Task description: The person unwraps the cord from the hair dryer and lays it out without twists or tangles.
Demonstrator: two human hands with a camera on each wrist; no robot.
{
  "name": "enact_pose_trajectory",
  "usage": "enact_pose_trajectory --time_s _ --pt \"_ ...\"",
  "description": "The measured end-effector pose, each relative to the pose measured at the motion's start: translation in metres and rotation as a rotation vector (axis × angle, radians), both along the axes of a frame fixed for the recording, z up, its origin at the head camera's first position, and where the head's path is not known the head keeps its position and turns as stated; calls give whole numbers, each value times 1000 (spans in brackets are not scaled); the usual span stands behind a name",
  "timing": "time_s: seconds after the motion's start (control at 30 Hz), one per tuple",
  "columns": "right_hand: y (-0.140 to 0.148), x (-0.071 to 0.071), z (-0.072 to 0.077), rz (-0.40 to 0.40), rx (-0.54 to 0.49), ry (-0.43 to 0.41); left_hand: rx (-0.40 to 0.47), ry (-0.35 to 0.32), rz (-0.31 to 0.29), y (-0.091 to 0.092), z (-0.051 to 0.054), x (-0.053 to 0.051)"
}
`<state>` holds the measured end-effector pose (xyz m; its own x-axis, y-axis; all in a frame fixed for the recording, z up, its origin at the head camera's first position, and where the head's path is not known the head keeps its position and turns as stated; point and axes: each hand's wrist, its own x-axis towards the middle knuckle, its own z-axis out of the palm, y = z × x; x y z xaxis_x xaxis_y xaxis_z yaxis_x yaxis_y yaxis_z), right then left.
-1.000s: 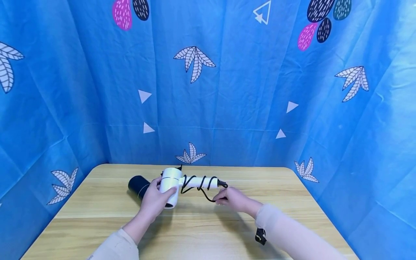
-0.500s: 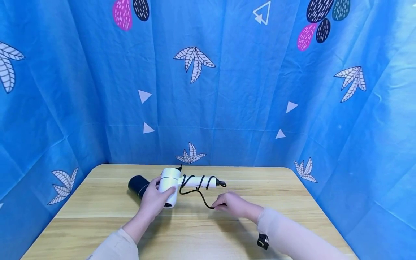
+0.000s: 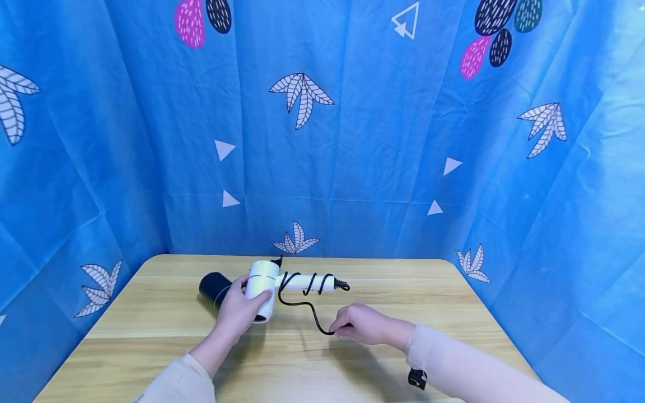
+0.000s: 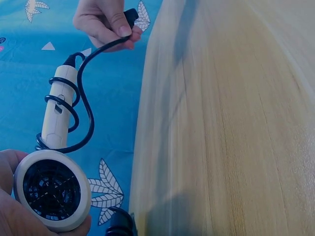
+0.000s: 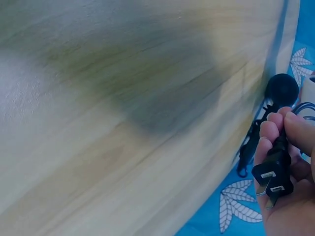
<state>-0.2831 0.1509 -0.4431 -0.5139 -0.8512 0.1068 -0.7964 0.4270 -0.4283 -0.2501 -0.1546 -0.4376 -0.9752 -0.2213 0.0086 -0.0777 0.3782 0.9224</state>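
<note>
A white hair dryer [image 3: 263, 282] is held level above the table, its round grille [image 4: 51, 189] facing the left wrist camera. My left hand [image 3: 239, 308] grips its barrel, thumb on the near side. A black power cord [image 3: 297, 304] loops around the white handle [image 3: 307, 282], and a slack length runs down to my right hand [image 3: 365, 323]. That hand pinches the cord at the plug end between thumb and fingers. In the right wrist view the two-pin plug [image 5: 273, 173] lies against the palm, prongs pointing away from the fingertips.
Behind my left hand lies a black cylinder [image 3: 214, 286] with a thin silver ring, partly hidden. A bundled black cord [image 5: 252, 142] shows beside it in the right wrist view. Blue patterned cloth [image 3: 383, 140] encloses the wooden table [image 3: 282, 369] at back and sides.
My right hand has moved down toward the table's near side, drawing the cord with it. The cord's loose stretch has lengthened and its wraps have loosened. My left hand stays nearly still.
</note>
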Motion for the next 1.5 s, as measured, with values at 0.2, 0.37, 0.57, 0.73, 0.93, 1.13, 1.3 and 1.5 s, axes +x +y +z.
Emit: enact_pose_trajectory --time_s 0.2,0.37,0.57,0.73,0.93,1.13,1.3,1.5 --pt "3 5 12 12 9 -17 1 -7 12 -1 -2 0" --pt "3 10 24 29 19 0 -6 -6 9 -1 -3 0" --pt "1 13 41 63 44 20 3 -1 9 -2 -2 2" --pt "-2 15 54 97 35 51 -4 -6 13 -2 -3 1" --pt "-9 14 66 159 -18 101 -5 -12 17 -2 -4 1" --pt "-16 12 75 143 -67 99 -3 -8 14 -3 -5 1" --pt "-24 10 86 113 -90 78 5 -9 12 -3 -3 2" --pt "-31 6 96 104 -101 105 -1 -16 6 -2 -3 2"
